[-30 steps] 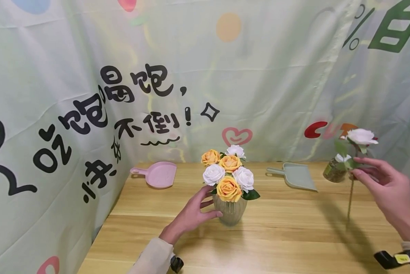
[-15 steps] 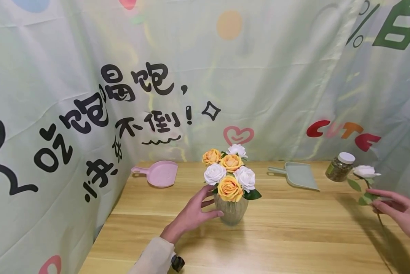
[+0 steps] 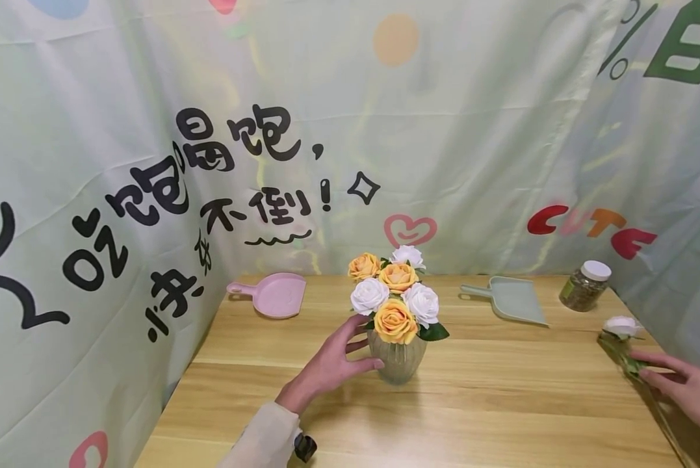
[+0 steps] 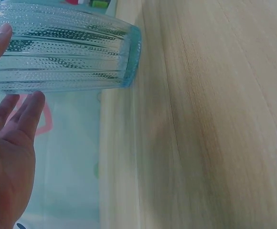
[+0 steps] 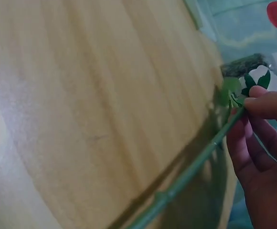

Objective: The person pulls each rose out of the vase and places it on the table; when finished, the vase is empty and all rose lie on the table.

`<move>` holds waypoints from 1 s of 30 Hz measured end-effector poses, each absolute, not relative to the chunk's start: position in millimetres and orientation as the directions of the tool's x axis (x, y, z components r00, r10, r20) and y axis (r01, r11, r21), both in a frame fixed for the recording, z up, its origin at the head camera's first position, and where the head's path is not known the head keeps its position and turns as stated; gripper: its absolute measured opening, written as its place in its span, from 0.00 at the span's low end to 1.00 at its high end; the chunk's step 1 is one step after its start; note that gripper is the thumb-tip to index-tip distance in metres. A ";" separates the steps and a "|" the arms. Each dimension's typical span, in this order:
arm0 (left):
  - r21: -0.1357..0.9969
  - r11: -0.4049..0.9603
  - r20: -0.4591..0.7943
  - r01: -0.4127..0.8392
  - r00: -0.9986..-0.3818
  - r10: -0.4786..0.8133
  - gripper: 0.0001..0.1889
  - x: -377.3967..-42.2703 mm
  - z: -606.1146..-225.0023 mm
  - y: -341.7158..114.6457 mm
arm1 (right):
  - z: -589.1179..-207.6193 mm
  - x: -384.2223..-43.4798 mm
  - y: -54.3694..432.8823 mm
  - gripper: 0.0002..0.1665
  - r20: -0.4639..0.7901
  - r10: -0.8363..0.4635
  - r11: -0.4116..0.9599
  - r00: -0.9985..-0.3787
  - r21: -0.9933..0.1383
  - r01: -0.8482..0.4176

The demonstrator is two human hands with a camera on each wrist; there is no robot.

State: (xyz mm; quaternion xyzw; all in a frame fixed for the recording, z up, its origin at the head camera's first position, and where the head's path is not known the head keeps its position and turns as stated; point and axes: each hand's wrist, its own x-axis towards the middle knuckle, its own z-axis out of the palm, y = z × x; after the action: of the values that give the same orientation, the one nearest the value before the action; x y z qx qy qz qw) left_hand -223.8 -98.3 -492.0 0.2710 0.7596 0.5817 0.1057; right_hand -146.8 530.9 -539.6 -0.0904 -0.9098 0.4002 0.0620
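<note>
A ribbed glass vase (image 3: 398, 364) stands upright on the table, filled with white and yellow-orange roses (image 3: 394, 321) and some dark green leaves. My left hand (image 3: 333, 365) holds the vase from its left side; in the left wrist view the thumb lies across the near side of the glass (image 4: 76, 52) and fingertips meet its other edge. At the table's right side, my right hand (image 3: 686, 390) pinches the stem of a single white rose (image 3: 621, 327) just under the bloom. Its long green stem (image 5: 191, 171) slants low over the wood in the right wrist view, close to its shadow.
A pink dustpan (image 3: 279, 296) lies at the back left, and a grey-green dustpan (image 3: 518, 300) at the back right. Near the right back corner stands a white-lidded jar (image 3: 585, 287). Printed cloth (image 3: 478, 130) walls the table's back and sides.
My right hand has moved right and down with the single white rose, bringing it low to the table's right edge and uncovering the jar. The left hand stays on the vase.
</note>
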 end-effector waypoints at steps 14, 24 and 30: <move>0.939 0.183 0.154 0.293 -0.830 0.537 0.43 -224.7 -492.5 -98.5 | -555.3 -151.2 525.6 0.17 0.058 0.297 0.736 -0.953 -0.649 0.190; 0.944 0.173 0.148 0.281 -0.829 0.539 0.42 -224.8 -493.4 -97.6 | -542.8 -146.0 523.8 0.21 0.187 0.331 0.669 -0.925 -0.737 0.090; 0.945 0.171 0.150 0.280 -0.832 0.535 0.43 -224.9 -493.4 -98.2 | -511.9 -150.8 499.1 0.20 0.288 0.384 0.636 -0.877 -0.771 0.025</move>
State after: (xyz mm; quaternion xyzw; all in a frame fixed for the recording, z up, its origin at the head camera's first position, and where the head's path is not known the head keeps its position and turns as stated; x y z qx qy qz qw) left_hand -224.9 -98.2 -493.4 0.2689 0.7575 0.5848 0.1088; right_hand -150.8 499.1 -511.9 -0.1167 -0.8776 0.4104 0.2187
